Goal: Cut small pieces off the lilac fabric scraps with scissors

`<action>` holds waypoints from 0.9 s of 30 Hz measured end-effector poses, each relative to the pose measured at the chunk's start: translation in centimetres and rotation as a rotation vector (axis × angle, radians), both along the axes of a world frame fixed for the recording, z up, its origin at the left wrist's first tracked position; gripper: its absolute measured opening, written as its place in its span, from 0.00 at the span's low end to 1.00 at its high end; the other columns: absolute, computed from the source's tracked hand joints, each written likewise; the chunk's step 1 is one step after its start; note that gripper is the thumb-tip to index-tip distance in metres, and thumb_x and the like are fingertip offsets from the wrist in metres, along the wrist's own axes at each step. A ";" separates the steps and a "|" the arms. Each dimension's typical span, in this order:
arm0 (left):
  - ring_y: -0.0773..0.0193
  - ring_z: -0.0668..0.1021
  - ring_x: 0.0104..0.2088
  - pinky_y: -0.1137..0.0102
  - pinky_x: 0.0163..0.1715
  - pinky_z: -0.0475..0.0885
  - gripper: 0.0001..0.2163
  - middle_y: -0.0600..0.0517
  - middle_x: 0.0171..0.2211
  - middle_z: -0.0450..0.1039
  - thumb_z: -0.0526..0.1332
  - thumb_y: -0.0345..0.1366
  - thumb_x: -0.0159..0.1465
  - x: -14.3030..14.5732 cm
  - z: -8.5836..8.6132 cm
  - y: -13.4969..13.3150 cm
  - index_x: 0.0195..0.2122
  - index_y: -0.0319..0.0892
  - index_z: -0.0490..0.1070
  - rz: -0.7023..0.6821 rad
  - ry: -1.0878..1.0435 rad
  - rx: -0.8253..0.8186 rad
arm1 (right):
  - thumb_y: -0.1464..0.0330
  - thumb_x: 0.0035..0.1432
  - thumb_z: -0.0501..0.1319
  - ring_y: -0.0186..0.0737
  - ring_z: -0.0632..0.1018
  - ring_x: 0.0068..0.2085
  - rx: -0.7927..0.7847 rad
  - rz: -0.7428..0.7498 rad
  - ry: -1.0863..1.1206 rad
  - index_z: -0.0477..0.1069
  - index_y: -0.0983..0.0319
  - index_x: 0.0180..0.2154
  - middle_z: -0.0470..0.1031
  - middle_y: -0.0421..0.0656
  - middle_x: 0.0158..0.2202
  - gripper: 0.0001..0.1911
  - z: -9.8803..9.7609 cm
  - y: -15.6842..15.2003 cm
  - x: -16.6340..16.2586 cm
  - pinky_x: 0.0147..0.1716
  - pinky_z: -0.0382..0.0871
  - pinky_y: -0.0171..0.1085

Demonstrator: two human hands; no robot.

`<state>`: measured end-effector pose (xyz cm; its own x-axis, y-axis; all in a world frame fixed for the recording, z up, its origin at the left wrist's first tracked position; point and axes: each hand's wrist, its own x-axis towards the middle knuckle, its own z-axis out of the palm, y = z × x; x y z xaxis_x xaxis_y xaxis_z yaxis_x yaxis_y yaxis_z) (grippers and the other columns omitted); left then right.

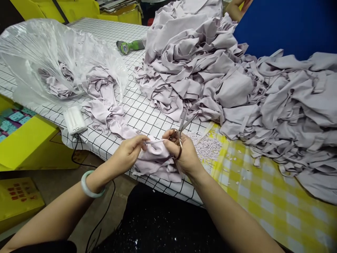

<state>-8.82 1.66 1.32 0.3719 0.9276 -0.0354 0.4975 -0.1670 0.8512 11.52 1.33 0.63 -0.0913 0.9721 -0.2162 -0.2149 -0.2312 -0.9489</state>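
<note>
A pale lilac cloth piece (160,160) is stretched by its edge between my two hands at the table's near side. My left hand (130,153) pinches that edge between thumb and fingers. My right hand (184,151) has its fingers through the handles of a pair of scissors (182,123), whose blades point away from me. Its thumb and forefinger also press on the cloth edge. To the right of the scissors lie many tiny fabric snippets (206,147). More lilac cloth (105,114) trails leftward from the held piece into a clear plastic bag (34,49).
Large heaps of lilac cloth (195,63) fill the table's back and right. A white power box (74,120) with a black cable sits at the left edge. Behind are a green-handled tool (131,46) and a blue panel (286,28). Yellow boxes (28,144) stand left; another person's arm (234,10) shows behind.
</note>
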 end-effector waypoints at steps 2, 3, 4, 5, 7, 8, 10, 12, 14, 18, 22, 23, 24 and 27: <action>0.68 0.69 0.27 0.72 0.28 0.64 0.08 0.53 0.32 0.72 0.52 0.32 0.70 -0.1 0.3 -0.1 0.46 0.42 0.69 0.057 0.049 0.073 | 0.60 0.43 0.69 0.32 0.64 0.24 -0.021 -0.036 0.062 0.68 0.59 0.34 0.65 0.35 0.25 0.17 0.2 0.4 0.1 0.23 0.57 0.33; 0.68 0.69 0.27 0.72 0.28 0.64 0.08 0.53 0.32 0.71 0.52 0.32 0.70 -0.2 0.5 0.0 0.45 0.42 0.69 0.047 0.060 0.100 | 0.60 0.42 0.69 0.31 0.63 0.24 -0.031 -0.050 0.084 0.68 0.59 0.34 0.64 0.35 0.25 0.18 0.3 0.5 0.2 0.23 0.57 0.33; 0.67 0.70 0.28 0.72 0.29 0.65 0.08 0.53 0.31 0.71 0.52 0.31 0.70 -0.3 0.9 0.0 0.42 0.42 0.70 0.005 0.061 0.113 | 0.60 0.42 0.69 0.31 0.63 0.24 -0.039 -0.062 0.101 0.68 0.59 0.33 0.64 0.35 0.25 0.18 0.4 0.7 0.3 0.23 0.57 0.33; 0.66 0.71 0.29 0.71 0.30 0.66 0.08 0.52 0.31 0.72 0.52 0.31 0.70 -0.4 1.3 0.1 0.40 0.41 0.71 -0.066 0.055 0.110 | 0.60 0.41 0.70 0.31 0.63 0.25 -0.048 -0.065 0.114 0.67 0.59 0.33 0.63 0.35 0.25 0.18 0.4 0.8 0.3 0.23 0.57 0.33; 0.65 0.73 0.30 0.71 0.31 0.67 0.09 0.52 0.30 0.72 0.53 0.33 0.70 -0.5 2.3 0.1 0.39 0.41 0.73 -0.224 0.038 0.046 | 0.61 0.40 0.70 0.32 0.64 0.25 -0.064 -0.073 0.141 0.67 0.59 0.33 0.64 0.34 0.25 0.18 0.5 1.0 0.4 0.24 0.58 0.33; 0.65 0.72 0.30 0.71 0.31 0.67 0.10 0.52 0.30 0.72 0.53 0.34 0.71 -0.5 2.7 0.1 0.39 0.41 0.73 -0.287 0.024 -0.012 | 0.61 0.39 0.70 0.32 0.64 0.25 -0.072 -0.078 0.153 0.67 0.58 0.33 0.64 0.34 0.25 0.19 0.5 1.1 0.4 0.24 0.58 0.33; 0.66 0.71 0.28 0.72 0.28 0.67 0.11 0.53 0.28 0.70 0.53 0.37 0.72 -0.2 3.3 0.0 0.39 0.41 0.74 -0.368 -0.030 -0.121 | 0.61 0.39 0.71 0.32 0.64 0.25 -0.090 -0.083 0.168 0.67 0.58 0.33 0.64 0.34 0.25 0.19 0.3 1.2 0.2 0.24 0.58 0.33; 0.64 0.73 0.32 0.71 0.33 0.70 0.12 0.51 0.30 0.70 0.54 0.37 0.72 0.5 3.4 -0.2 0.36 0.41 0.75 -0.368 -0.129 -0.123 | 0.61 0.40 0.72 0.32 0.64 0.25 -0.094 -0.070 0.171 0.67 0.59 0.34 0.65 0.34 0.26 0.20 -0.4 1.1 -0.4 0.24 0.59 0.33; 0.59 0.74 0.45 0.67 0.46 0.72 0.12 0.47 0.40 0.72 0.56 0.37 0.72 1.6 2.9 -0.4 0.35 0.41 0.76 -0.272 -0.264 -0.040 | 0.59 0.40 0.72 0.32 0.65 0.26 -0.094 -0.037 0.165 0.66 0.59 0.33 0.66 0.35 0.26 0.21 -1.3 0.6 -1.4 0.25 0.60 0.33; 0.59 0.75 0.47 0.64 0.48 0.73 0.13 0.44 0.50 0.69 0.56 0.36 0.71 4.4 0.5 -0.3 0.32 0.40 0.75 0.013 -0.641 -0.076 | 0.55 0.44 0.70 0.35 0.69 0.29 -0.066 0.019 0.144 0.64 0.58 0.33 0.67 0.36 0.27 0.21 -3.0 -0.9 -2.9 0.30 0.64 0.35; 0.73 0.65 0.25 0.71 0.27 0.67 0.14 0.49 0.44 0.65 0.54 0.34 0.71 6.3 -1.7 -0.2 0.29 0.38 0.71 0.141 -0.726 -0.168 | 0.56 0.51 0.67 0.39 0.72 0.33 0.023 0.094 -0.157 0.65 0.58 0.37 0.71 0.39 0.32 0.18 -3.0 -2.2 -0.5 0.35 0.68 0.39; 0.72 0.64 0.26 0.71 0.27 0.66 0.14 0.49 0.42 0.64 0.54 0.34 0.72 6.7 -1.9 -0.3 0.30 0.38 0.71 0.125 -0.679 -0.150 | 0.57 0.52 0.67 0.41 0.73 0.36 0.078 0.094 -0.306 0.67 0.58 0.38 0.73 0.41 0.34 0.17 -2.7 -2.5 0.6 0.38 0.68 0.40; 0.70 0.66 0.28 0.71 0.29 0.66 0.14 0.49 0.41 0.63 0.54 0.35 0.72 7.0 -2.1 -0.4 0.30 0.39 0.71 0.095 -0.629 -0.119 | 0.56 0.53 0.67 0.43 0.73 0.38 0.144 0.084 -0.465 0.68 0.58 0.38 0.73 0.42 0.36 0.16 -2.3 -2.9 1.9 0.40 0.68 0.42; 0.61 0.69 0.41 0.68 0.39 0.68 0.14 0.47 0.41 0.64 0.51 0.34 0.73 8.1 -2.2 -1.0 0.31 0.40 0.71 -0.009 -0.520 -0.008 | 0.51 0.53 0.68 0.45 0.71 0.38 0.284 0.075 -0.843 0.70 0.58 0.31 0.73 0.43 0.32 0.18 -1.4 -4.1 5.1 0.39 0.65 0.42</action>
<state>-0.73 0.69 -0.88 0.3497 0.9249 0.1492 0.0067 -0.1617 0.9868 16.58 -2.78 -0.75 -0.0768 0.9970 0.0079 0.5863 0.0516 -0.8084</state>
